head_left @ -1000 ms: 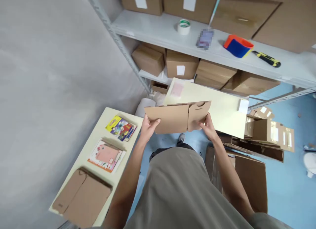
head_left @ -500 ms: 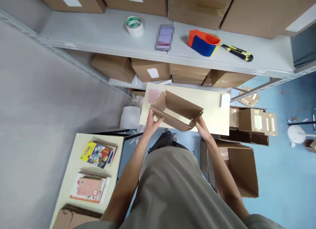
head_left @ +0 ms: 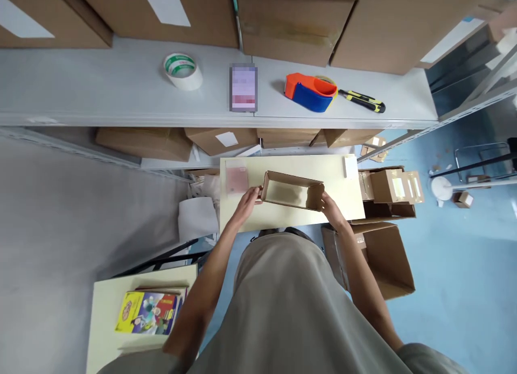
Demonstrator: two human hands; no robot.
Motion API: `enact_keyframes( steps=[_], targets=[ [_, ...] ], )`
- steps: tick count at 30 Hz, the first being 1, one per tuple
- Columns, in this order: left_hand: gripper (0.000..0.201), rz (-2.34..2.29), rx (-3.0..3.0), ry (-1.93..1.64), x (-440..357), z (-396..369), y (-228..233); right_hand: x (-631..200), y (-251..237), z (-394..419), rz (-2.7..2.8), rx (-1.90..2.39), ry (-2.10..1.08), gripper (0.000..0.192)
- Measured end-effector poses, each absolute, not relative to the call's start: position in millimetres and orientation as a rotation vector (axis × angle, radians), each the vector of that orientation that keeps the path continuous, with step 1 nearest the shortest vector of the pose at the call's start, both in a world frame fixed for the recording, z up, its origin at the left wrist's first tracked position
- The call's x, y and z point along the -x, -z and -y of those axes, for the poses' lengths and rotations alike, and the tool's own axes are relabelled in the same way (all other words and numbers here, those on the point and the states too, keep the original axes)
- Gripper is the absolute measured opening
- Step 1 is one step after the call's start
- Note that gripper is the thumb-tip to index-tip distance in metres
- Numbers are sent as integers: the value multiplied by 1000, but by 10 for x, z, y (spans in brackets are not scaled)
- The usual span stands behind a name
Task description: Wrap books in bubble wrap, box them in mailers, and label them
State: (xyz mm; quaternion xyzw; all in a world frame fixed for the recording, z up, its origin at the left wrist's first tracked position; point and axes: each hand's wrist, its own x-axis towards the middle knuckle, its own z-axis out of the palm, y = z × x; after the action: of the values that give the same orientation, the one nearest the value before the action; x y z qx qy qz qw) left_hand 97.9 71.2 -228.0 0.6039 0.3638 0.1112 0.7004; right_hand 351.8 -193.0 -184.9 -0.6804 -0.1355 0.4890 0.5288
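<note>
Box: a small brown cardboard box point(head_left: 292, 190), opened out with its mouth up, stands on the pale table point(head_left: 283, 219) just ahead of the person, at about 12 o'clock from the torso.
Left hand: the left hand point(head_left: 247, 200) grips the box's left end wall at 9 o'clock, fingers closed on the cardboard.
Right hand: the right hand point(head_left: 330, 207) clamps the right end at 3 o'clock, thumb side toward the wall (the fingertips are partly hidden behind the flap).
Hands together: well apart, one at each end, with the box between them.
Table neighbours: a pink flat item point(head_left: 236, 179) lies at 10 o'clock from the box, just beside the left hand; a small white piece point(head_left: 349, 166) sits at 2 o'clock near the table's far right corner.
Shelf above: a roll of tape point(head_left: 182, 71), an orange and blue tape dispenser point(head_left: 310, 92) and a yellow and black utility knife point(head_left: 362, 100) lie at 12 o'clock, in front of big cartons.
Lower left: a colourful book point(head_left: 146, 312) rests on a second table at 8 o'clock.
Doing it well: I judge the walls need even pressure from both ends, so that the box squares up without creasing; keep its base flat on the table.
</note>
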Motion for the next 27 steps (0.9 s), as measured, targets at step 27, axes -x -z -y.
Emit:
enact_keyframes(
  steps=[27],
  targets=[
    [80, -1036, -1273, -72, -1495, -595, 2071, -4467, 2073, 1879, 301, 1592, -1357, 71]
  ],
)
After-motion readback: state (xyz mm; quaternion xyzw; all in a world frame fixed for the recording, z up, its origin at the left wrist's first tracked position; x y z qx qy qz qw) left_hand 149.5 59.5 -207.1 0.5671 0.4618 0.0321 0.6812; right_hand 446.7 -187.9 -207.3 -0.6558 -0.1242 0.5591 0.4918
